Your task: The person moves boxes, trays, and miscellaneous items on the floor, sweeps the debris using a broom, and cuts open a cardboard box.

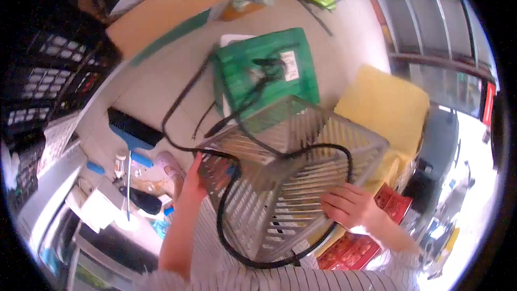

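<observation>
A grey slatted plastic crate (301, 183) is held tilted in front of my body. My left hand (198, 177) grips its left side; some of the fingers are hidden behind the crate. On the right, my right hand (347, 205) has its fingers wrapped over the crate's slatted edge. A long black cable (222, 226) loops over and around the crate, passing close to both hands. It runs up to a dark bundle on a green box (237, 64) with a white label, beyond the crate.
A yellow cushion-like block (382, 108) stands to the right, with red crates (350, 250) below it. On the left floor lie a broom head (132, 129) and a small bottle (119, 163). Black crates (43, 81) are stacked far left. An orange-brown surface (167, 13) lies at the top.
</observation>
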A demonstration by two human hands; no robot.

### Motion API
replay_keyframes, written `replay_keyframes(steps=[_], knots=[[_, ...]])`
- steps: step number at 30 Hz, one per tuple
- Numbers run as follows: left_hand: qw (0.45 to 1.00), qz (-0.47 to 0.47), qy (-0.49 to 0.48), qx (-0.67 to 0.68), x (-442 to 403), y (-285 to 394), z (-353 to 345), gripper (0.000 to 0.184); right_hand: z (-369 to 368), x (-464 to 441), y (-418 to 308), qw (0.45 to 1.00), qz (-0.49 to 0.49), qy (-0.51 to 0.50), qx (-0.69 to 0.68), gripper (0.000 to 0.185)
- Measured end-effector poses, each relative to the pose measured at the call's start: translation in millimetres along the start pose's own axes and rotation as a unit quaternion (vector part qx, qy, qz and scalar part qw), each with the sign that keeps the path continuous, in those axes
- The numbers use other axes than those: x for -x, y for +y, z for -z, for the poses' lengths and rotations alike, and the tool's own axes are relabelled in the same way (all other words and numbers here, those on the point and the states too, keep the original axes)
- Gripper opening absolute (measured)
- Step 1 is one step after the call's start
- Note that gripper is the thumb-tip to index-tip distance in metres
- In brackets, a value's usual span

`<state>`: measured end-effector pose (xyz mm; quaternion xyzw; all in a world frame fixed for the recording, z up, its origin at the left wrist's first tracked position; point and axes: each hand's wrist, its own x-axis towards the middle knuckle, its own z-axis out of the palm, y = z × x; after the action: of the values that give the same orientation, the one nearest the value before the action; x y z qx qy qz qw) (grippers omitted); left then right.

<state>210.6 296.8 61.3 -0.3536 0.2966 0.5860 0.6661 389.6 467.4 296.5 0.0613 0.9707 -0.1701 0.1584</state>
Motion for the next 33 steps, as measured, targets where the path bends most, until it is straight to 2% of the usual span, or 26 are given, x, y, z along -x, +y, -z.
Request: replay_keyframes(steps=[1, 2, 4, 5, 7, 8, 11, 12, 18, 24, 33], knots=[[0.995, -0.093, 0.031, -0.004, 4, -4, 3, 0.045, -7, -7, 1, 0.998, 0.053, 0.014, 0.007, 0.021], [0.996, -0.084, 0.026, -0.015, 4, -4, 12, 0.045, -12, -14, 0, 0.999, 0.038, 0.018, 0.008, 0.021], [0.986, -0.091, 0.133, -0.051, 0, 1, 47, 0.038, -20, -26, -1, 0.998, 0.067, 0.016, -0.013, 0.018], [0.985, -0.083, 0.134, -0.063, 0, 2, 71, 0.038, -25, -29, -2, 0.998, 0.055, 0.019, -0.017, 0.018], [0.985, -0.08, 0.103, -0.111, 5, 5, 112, 0.033, -33, -34, -1, 0.995, 0.09, 0.026, -0.036, 0.017], [0.988, 0.041, 0.11, -0.1, 13, 10, 110, 0.033, -37, -36, -1, 0.994, 0.099, 0.028, -0.024, 0.018], [0.985, 0.021, 0.119, -0.12, 21, 6, 113, 0.033, -60, -33, 1, 0.991, 0.083, 0.074, -0.079, 0.017], [0.984, 0.014, 0.125, -0.129, 23, 5, 115, 0.034, -62, -29, 2, 0.994, 0.072, 0.021, -0.081, 0.018], [0.973, -0.001, 0.148, -0.18, 18, 2, 114, 0.034, -88, -3, 1, 0.992, 0.015, 0.042, -0.118, 0.015], [0.962, -0.012, 0.167, -0.214, 22, 0, 113, 0.034, -103, 15, 4, 0.983, -0.022, 0.132, -0.126, 0.016], [0.952, -0.053, 0.219, -0.209, 75, -9, 132, 0.035, -95, 20, -5, 0.975, 0.003, 0.15, -0.162, 0.017]])
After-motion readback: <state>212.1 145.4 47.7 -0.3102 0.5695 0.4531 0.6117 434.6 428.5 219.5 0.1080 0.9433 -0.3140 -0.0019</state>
